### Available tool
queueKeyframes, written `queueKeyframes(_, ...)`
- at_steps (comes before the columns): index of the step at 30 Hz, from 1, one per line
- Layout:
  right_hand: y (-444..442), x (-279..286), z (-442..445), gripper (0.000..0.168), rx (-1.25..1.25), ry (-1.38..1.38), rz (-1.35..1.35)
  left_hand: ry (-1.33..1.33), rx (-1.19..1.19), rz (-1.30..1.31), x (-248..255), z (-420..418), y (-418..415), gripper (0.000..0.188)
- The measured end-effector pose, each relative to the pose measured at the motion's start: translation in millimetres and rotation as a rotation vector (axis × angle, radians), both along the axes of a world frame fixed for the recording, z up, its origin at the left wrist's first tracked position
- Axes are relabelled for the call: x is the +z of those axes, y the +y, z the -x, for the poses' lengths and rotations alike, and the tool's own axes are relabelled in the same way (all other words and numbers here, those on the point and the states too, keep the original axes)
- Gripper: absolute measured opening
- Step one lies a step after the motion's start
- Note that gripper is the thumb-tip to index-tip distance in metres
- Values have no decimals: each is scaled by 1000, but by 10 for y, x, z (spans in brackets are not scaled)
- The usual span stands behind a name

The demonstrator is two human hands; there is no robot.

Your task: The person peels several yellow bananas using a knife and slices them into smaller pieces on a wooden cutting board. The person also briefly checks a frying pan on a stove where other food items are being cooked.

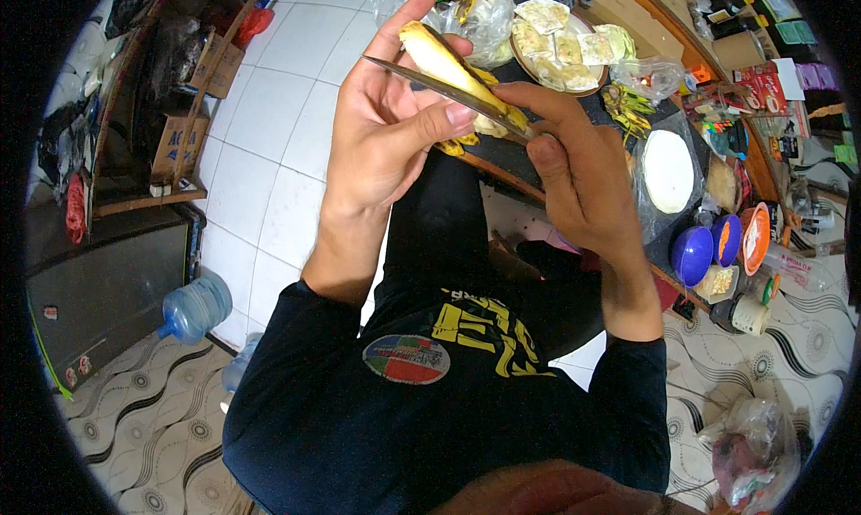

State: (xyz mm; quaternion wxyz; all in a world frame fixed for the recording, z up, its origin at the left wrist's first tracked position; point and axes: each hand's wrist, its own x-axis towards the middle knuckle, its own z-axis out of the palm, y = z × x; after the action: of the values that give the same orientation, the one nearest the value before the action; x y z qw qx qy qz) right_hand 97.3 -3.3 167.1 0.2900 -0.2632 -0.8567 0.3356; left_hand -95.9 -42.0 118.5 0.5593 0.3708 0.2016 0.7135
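A partly peeled banana (437,54), pale flesh showing beside dark yellow peel, lies across the fingers of my left hand (377,138). My right hand (585,172) grips a knife (430,83), its handle mostly hidden in the fingers. The blade runs along the near side of the banana, its tip pointing left past my left palm. My left thumb rests against the blade or fruit; which one I cannot tell. My right index finger reaches over the banana's right end. Beneath my hands, pieces of yellow peel (459,145) lie at the dark tabletop's edge.
Beyond the hands are a clear plastic bag (494,24) and a plate of square filled wrappers (516,52). Rightward lie banana peels (627,106), round white wrappers (668,172), a purple bowl (693,256) and an orange bowl (755,236). A water jug (196,308) lies at left.
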Motion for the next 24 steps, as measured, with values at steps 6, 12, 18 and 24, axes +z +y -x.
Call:
queueKeyframes(6, 2, -68, 48, 27, -33, 35, 51, -97, -18, 2, -83, -13, 23, 83)
queueKeyframes(12, -27, -135, 68, 23, -96, 115, 232, -149, -78, 30, -151, -40, 78, 85)
queueKeyframes(18, 67, -57, -29, 23, -137, 110, 232, -139, -180, 66, -188, 18, 57, 87)
queueKeyframes(24, 72, -56, 4, 27, -3, 78, 145, -75, -123, 22, -252, 24, 91, 90)
